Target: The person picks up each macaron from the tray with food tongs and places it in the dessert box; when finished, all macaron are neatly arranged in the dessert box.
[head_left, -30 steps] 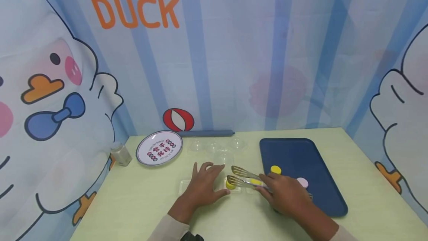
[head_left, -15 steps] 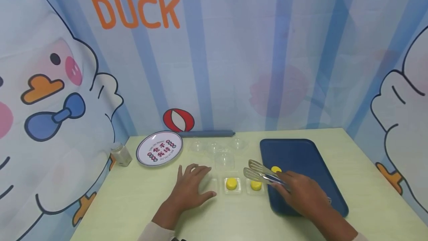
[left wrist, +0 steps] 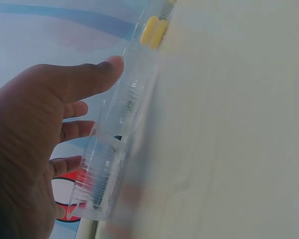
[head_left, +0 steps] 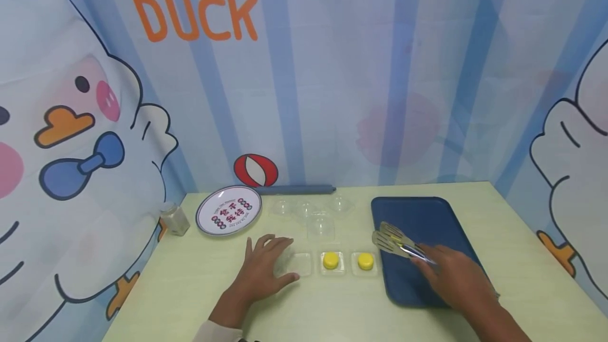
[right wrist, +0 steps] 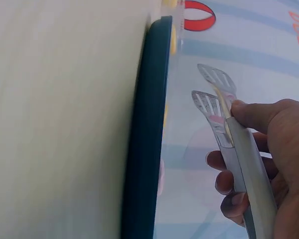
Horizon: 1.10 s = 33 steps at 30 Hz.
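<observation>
My right hand [head_left: 458, 281] grips slotted metal tongs [head_left: 404, 247] over the blue tray [head_left: 418, 212]; the tongs' ends stand apart. A yellow macaron on the tray is mostly hidden behind them. In the right wrist view, a pink macaron [right wrist: 161, 177] shows past the tray's rim. My left hand [head_left: 261, 269] has its fingers spread and loosely bent beside a clear plastic box base [head_left: 300, 264]; whether they touch it I cannot tell. To its right, one yellow macaron [head_left: 330, 260] sits in a middle base and another yellow macaron [head_left: 365, 261] in the right base.
Several clear domed lids [head_left: 321, 225] lie behind the bases. A patterned plate [head_left: 228, 226] and a small glass shaker [head_left: 174, 219] stand at the back left. Along the back edge runs a blue-grey rod [head_left: 296, 189], against the curtain [head_left: 332, 94].
My right hand has carried the tongs right, from the middle base to above the tray, leaving a yellow macaron in that base. My left hand has drawn back to the left.
</observation>
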Each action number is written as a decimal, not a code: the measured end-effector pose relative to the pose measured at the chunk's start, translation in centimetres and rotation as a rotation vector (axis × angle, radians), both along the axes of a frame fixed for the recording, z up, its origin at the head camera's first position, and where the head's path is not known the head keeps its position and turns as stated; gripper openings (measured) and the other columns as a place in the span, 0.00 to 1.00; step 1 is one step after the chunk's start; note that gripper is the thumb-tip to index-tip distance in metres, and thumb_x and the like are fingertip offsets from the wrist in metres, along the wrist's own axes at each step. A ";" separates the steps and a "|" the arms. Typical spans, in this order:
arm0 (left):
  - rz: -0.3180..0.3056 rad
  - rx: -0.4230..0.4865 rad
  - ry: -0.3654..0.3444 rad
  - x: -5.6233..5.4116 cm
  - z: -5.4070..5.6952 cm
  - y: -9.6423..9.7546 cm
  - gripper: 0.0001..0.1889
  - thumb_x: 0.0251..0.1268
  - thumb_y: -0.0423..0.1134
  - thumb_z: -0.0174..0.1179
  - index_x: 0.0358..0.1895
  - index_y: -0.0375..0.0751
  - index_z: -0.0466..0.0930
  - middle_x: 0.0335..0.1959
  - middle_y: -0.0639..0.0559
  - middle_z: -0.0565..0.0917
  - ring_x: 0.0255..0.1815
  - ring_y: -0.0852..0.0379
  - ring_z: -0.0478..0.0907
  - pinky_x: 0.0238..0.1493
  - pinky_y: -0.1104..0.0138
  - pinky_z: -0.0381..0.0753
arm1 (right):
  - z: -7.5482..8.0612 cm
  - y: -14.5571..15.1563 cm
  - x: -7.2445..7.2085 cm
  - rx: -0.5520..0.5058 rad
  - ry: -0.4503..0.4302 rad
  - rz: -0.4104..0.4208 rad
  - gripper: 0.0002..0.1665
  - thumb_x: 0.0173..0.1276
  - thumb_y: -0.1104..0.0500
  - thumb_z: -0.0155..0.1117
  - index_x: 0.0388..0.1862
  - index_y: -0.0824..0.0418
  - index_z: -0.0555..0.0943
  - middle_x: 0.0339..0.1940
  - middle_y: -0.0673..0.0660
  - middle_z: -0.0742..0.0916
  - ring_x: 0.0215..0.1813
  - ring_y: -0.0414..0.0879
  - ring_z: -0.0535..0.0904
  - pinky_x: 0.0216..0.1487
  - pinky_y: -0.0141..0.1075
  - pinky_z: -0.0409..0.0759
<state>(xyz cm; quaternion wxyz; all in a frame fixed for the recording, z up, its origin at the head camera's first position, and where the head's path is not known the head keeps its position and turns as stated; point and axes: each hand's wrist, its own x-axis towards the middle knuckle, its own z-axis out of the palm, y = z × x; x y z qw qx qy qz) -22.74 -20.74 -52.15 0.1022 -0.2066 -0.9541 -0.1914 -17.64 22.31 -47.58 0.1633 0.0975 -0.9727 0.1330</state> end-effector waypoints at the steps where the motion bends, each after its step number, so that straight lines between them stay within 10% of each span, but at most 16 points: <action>1: 0.000 0.001 0.002 0.0 0.0 -0.1 0.40 0.62 0.62 0.76 0.76 0.53 0.78 0.72 0.52 0.84 0.80 0.37 0.72 0.77 0.16 0.52 | -0.1 0.1 0.0 -0.006 0.007 -0.007 0.24 0.74 0.46 0.75 0.62 0.59 0.90 0.53 0.67 0.93 0.53 0.67 0.91 0.51 0.65 0.89; 33: 0.038 0.032 -0.021 0.4 -0.5 -0.9 0.36 0.65 0.58 0.75 0.75 0.55 0.79 0.71 0.53 0.85 0.81 0.38 0.71 0.77 0.16 0.50 | -2.0 2.2 -1.0 0.003 -0.108 -0.080 0.28 0.75 0.47 0.74 0.61 0.67 0.88 0.55 0.73 0.91 0.56 0.73 0.89 0.51 0.68 0.87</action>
